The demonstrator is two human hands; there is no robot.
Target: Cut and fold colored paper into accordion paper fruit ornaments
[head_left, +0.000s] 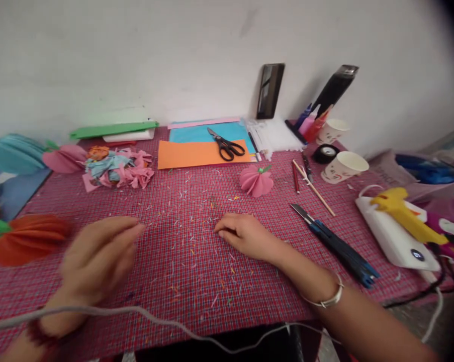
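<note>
Toward the table's (257,294) front left corner, the left hand (98,256) is a blur, its fingers loosely extended, with nothing visible in them. An orange paper pumpkin (34,239) lies beside it, by the left edge. The right hand (245,235) rests half curled near the middle, among paper shreds (192,251); I cannot tell whether it grips anything. Just beyond it, toward the back edge, sits a pink paper pumpkin (256,182). A cutter (338,246) lies toward the right edge.
</note>
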